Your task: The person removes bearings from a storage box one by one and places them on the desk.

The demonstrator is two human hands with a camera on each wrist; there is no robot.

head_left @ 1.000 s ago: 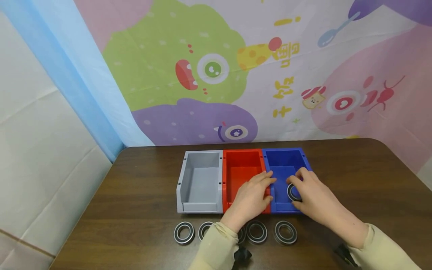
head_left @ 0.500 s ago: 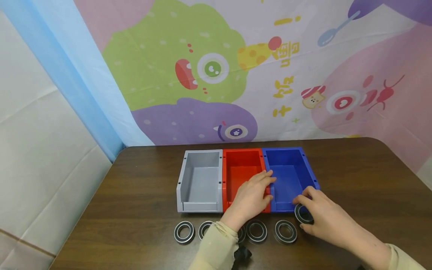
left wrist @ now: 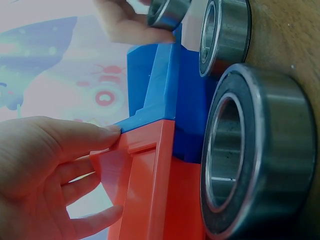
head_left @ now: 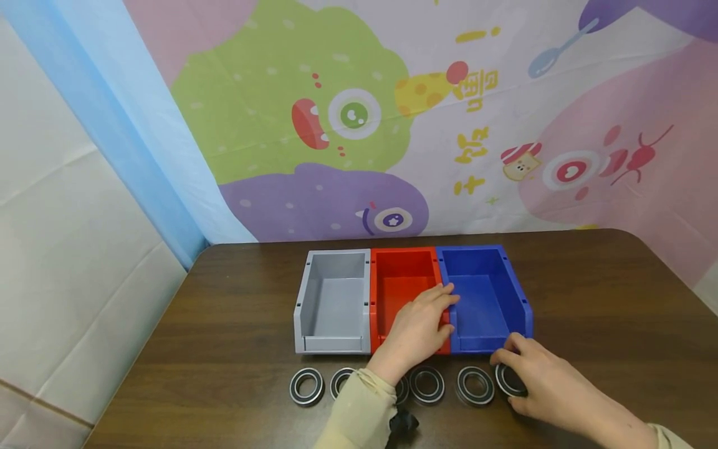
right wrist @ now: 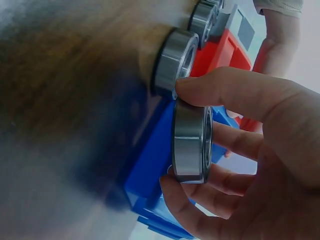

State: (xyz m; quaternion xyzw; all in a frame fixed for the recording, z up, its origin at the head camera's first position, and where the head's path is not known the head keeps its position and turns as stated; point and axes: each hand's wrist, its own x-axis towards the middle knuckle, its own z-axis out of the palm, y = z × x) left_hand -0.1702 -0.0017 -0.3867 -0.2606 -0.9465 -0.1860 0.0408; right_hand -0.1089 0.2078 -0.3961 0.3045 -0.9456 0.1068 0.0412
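Note:
My right hand (head_left: 552,380) pinches a ball bearing (right wrist: 189,142) between thumb and fingertips, in front of the blue bin (head_left: 477,299). In the head view this bearing stands tilted at the right end of a row, close beside another bearing (head_left: 474,371); whether it touches the table cannot be told. My left hand (head_left: 415,330) rests with loosely extended fingers on the wall where the red bin (head_left: 405,265) meets the blue one. In the left wrist view its thumb (left wrist: 100,134) touches that edge. The left forearm partly hides the middle bearings.
A grey bin (head_left: 336,305) adjoins the red bin on its left. In front of the bins lie more bearings, among them one at the far left (head_left: 294,387) and one near the middle (head_left: 426,372). The brown table (head_left: 235,324) meets a printed cloth (head_left: 314,206) behind.
My right hand has brought the bearing out from over the blue bin, toward me and down to the row's right end. The left hand has stayed in place.

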